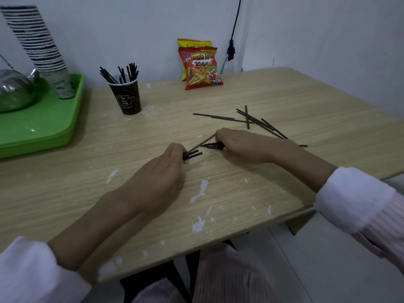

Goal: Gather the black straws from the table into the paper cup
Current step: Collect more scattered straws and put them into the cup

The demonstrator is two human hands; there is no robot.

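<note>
A dark paper cup (126, 97) stands at the back left of the wooden table (284, 95), with several black straws (122, 73) sticking out of it. Several loose black straws (251, 119) lie scattered at the middle right. My left hand (161, 171) is closed on a small bunch of black straws (193, 154) whose ends poke out to the right. My right hand (242, 145) is closed on another bunch (211, 146), ends pointing left. One blurred straw (202, 142) runs diagonally between the two hands.
A green tray (43, 125) at the left holds a tall stack of paper cups (36, 40) and a shiny metal vessel (15, 90). Two snack bags (201, 66) lean against the back wall. A black cable (234, 29) hangs down the wall. White smears mark the tabletop.
</note>
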